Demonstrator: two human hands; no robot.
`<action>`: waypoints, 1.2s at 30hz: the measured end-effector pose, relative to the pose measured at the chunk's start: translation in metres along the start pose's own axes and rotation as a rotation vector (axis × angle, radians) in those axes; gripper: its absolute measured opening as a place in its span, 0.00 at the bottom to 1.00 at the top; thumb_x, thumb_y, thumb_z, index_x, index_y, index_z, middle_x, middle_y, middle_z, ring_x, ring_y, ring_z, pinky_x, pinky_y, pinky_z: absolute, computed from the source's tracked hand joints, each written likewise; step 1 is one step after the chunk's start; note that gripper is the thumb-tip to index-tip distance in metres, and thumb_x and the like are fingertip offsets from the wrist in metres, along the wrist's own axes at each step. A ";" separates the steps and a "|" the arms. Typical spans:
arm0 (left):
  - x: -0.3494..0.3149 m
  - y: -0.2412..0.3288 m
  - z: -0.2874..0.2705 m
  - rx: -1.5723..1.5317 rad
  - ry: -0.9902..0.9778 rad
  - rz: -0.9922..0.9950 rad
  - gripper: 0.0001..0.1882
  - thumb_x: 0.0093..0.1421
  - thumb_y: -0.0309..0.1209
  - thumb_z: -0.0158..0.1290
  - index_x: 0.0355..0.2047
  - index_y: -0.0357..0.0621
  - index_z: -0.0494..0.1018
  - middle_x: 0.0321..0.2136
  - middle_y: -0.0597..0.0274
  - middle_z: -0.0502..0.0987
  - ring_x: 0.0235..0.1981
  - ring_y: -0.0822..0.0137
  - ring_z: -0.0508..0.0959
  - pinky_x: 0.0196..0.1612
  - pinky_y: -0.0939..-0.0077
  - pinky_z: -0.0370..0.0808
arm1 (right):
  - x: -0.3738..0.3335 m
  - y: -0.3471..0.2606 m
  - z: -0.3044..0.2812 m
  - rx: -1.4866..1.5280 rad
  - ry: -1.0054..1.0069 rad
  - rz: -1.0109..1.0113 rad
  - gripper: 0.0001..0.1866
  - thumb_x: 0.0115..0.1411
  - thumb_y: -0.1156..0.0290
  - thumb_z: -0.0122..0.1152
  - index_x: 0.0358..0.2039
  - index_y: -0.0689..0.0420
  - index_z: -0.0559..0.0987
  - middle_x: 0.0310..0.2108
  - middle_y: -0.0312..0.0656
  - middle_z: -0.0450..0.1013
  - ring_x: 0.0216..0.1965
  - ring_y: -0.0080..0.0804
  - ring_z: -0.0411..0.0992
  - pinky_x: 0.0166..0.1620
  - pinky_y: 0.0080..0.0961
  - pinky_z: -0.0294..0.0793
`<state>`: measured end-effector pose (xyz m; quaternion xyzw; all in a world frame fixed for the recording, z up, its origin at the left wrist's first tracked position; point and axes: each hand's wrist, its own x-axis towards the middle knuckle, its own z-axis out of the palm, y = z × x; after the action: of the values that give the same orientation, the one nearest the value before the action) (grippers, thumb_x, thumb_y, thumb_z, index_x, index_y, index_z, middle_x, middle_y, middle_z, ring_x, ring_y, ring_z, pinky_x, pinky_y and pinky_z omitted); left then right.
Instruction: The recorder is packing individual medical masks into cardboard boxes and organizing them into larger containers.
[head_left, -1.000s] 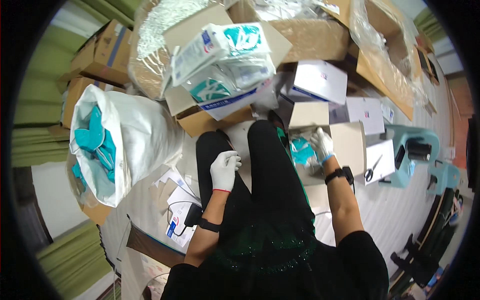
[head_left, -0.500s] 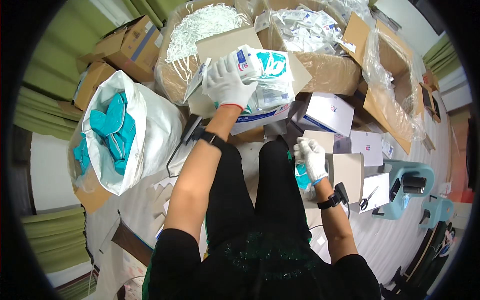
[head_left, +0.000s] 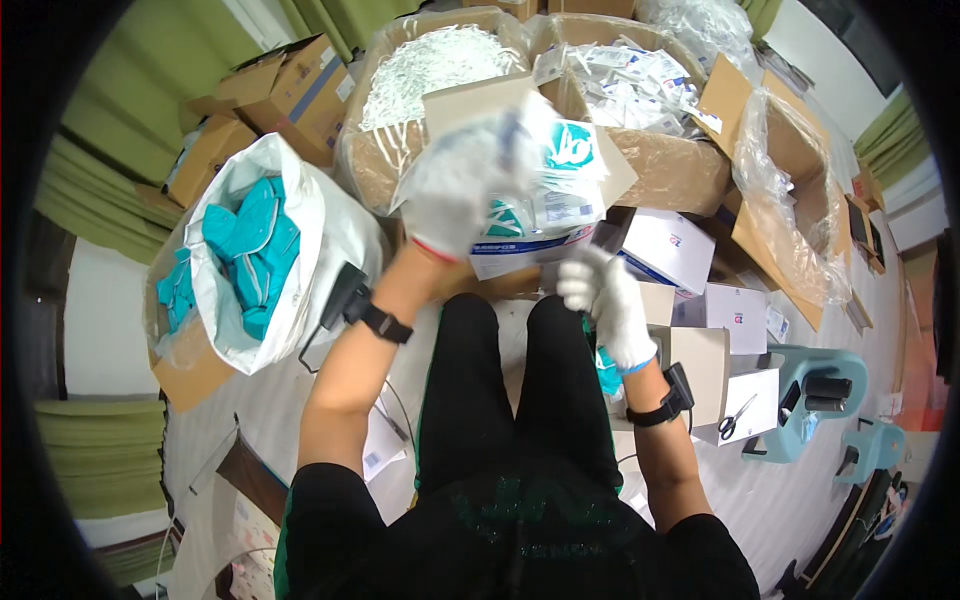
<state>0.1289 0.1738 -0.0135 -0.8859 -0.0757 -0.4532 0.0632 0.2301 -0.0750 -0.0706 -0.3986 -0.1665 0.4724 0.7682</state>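
Note:
My left hand [head_left: 445, 195], in a white knit glove, is smeared by motion above an open white box [head_left: 530, 258]. It is closed on a blurred white packet [head_left: 515, 135] with blue print. The box is filled with flat white packets [head_left: 565, 207], some showing teal face masks [head_left: 570, 147] with white straps. My right hand [head_left: 612, 305], gloved too, hangs above my right knee just short of the box's near right corner. Its fingers are loosely bent and apart, with nothing visible in them. Below that hand, part of a teal mask [head_left: 608, 372] shows beside an open carton.
At left stands a white sack [head_left: 325, 260] of teal masks. Behind the box are cartons of white straps [head_left: 440, 75] and white packets [head_left: 640, 85]. White boxes [head_left: 665, 245], scissors [head_left: 737, 418] and a blue plastic stool [head_left: 790, 440] are at right.
My left hand has shifted slightly left and now moves quickly with the packet. My right hand has risen toward the box, its fingers loosening. The view has shifted a little.

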 end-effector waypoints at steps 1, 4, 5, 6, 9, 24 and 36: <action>-0.006 0.023 -0.007 -0.031 -0.072 0.096 0.20 0.56 0.27 0.52 0.49 0.33 0.73 0.44 0.47 0.78 0.45 0.53 0.79 0.48 0.62 0.76 | 0.005 -0.010 0.013 0.067 0.003 0.015 0.30 0.66 0.53 0.52 0.58 0.65 0.66 0.43 0.45 0.73 0.38 0.29 0.75 0.40 0.24 0.76; -0.045 0.073 -0.012 -0.041 -0.205 0.275 0.21 0.53 0.31 0.51 0.46 0.30 0.75 0.46 0.46 0.78 0.47 0.55 0.79 0.53 0.57 0.73 | 0.023 -0.015 0.046 0.140 0.177 -0.098 0.24 0.66 0.58 0.55 0.54 0.63 0.70 0.42 0.42 0.74 0.38 0.26 0.74 0.41 0.23 0.75; -0.057 0.082 -0.010 -0.080 -0.186 0.281 0.21 0.54 0.32 0.50 0.46 0.33 0.75 0.47 0.46 0.77 0.47 0.55 0.78 0.52 0.57 0.73 | 0.031 -0.011 0.033 -0.137 0.189 -0.049 0.16 0.64 0.67 0.57 0.49 0.62 0.74 0.39 0.38 0.75 0.36 0.23 0.73 0.40 0.21 0.74; -0.068 0.086 -0.008 -0.100 -0.270 0.260 0.25 0.53 0.35 0.52 0.50 0.36 0.73 0.50 0.47 0.75 0.50 0.56 0.77 0.54 0.57 0.71 | 0.030 0.000 0.025 -0.214 0.281 -0.099 0.11 0.61 0.74 0.58 0.44 0.63 0.77 0.36 0.36 0.76 0.33 0.20 0.72 0.39 0.19 0.73; -0.048 0.078 -0.024 -0.443 -0.493 0.225 0.36 0.50 0.45 0.59 0.56 0.39 0.68 0.54 0.48 0.71 0.54 0.54 0.73 0.58 0.53 0.66 | 0.018 0.019 -0.004 -0.338 0.456 -0.104 0.09 0.61 0.75 0.58 0.41 0.65 0.77 0.35 0.36 0.75 0.32 0.18 0.71 0.36 0.17 0.72; -0.090 -0.132 0.068 0.084 -0.377 -0.913 0.20 0.54 0.28 0.55 0.48 0.46 0.71 0.42 0.53 0.74 0.45 0.48 0.75 0.47 0.57 0.72 | -0.041 0.002 -0.003 -0.647 0.338 0.102 0.11 0.66 0.68 0.55 0.41 0.63 0.77 0.32 0.31 0.74 0.30 0.14 0.68 0.34 0.15 0.69; -0.079 0.105 -0.054 -0.308 -0.279 0.308 0.15 0.50 0.27 0.55 0.40 0.43 0.78 0.45 0.61 0.78 0.23 0.71 0.70 0.29 0.77 0.71 | 0.009 0.001 0.002 -0.271 0.021 0.031 0.16 0.68 0.64 0.51 0.44 0.63 0.78 0.34 0.33 0.76 0.34 0.18 0.72 0.39 0.19 0.73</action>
<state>0.0600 0.0549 -0.0508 -0.9401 0.1219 -0.3179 -0.0153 0.2324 -0.0664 -0.0705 -0.5060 -0.2145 0.4533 0.7018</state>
